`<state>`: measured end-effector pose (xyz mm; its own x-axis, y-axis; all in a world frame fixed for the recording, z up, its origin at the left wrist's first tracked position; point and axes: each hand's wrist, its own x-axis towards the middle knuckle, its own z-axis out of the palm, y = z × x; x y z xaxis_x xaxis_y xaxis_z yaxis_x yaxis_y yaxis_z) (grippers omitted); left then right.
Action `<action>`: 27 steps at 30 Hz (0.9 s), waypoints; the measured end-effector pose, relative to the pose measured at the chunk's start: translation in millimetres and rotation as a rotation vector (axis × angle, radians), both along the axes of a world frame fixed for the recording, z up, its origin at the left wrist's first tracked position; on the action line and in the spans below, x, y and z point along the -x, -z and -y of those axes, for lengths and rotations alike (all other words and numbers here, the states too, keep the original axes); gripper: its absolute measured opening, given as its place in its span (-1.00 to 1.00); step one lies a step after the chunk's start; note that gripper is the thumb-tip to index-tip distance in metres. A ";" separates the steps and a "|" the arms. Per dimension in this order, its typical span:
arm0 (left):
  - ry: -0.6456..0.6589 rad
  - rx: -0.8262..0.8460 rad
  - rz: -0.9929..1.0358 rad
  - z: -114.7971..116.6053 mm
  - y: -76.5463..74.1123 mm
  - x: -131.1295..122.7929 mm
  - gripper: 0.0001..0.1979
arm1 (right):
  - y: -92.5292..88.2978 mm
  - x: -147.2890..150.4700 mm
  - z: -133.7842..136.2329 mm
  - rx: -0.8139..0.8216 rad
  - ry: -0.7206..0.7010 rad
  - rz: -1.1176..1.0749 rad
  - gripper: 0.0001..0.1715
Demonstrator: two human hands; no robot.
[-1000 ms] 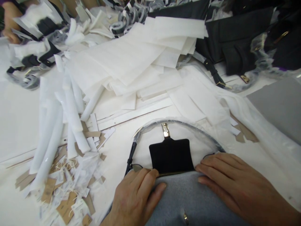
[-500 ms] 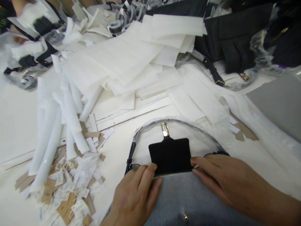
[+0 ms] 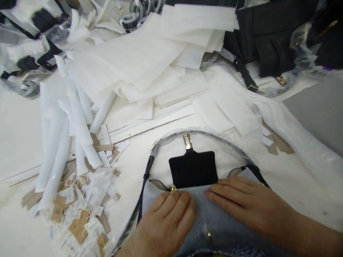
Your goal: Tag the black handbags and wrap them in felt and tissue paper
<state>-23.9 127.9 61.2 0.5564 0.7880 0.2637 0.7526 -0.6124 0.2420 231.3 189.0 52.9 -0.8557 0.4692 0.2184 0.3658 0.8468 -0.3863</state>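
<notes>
A grey handbag lies at the near edge of the white table. Its black flap with a gold clasp points away from me. A plastic-wrapped strap arches over the flap. My left hand rests flat on the grey bag front, fingers together, fingertips near the flap's lower left corner. My right hand lies flat on the bag's right side, fingers stretched toward the flap's lower edge. Neither hand grips anything.
Sheets of white tissue paper are piled ahead. Rolled white paper tubes and brown hang tags lie at the left. Black bags in plastic sit at the far right, a grey board at the right.
Both hands slid inward across the grey bag front. More of the bag's grey top edge now shows on either side of the flap. The view dipped slightly.
</notes>
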 end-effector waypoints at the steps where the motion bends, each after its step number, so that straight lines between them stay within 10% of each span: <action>1: 0.003 0.034 0.012 2.3 -2.8 -0.3 -0.68 | -2.8 -0.5 4.2 0.025 0.013 0.014 -0.63; 7: -0.039 0.191 -0.104 26.8 -16.8 -6.6 -0.47 | -12.9 0.3 34.0 0.134 0.133 0.179 -0.31; 13: 0.013 0.296 -0.193 54.8 1.9 -1.8 -0.19 | 3.8 -7.3 39.8 0.078 0.071 0.228 -0.17; 27: 0.008 0.278 -0.057 66.0 13.8 -0.9 -0.34 | -5.8 -7.4 45.0 0.124 0.053 0.210 -0.25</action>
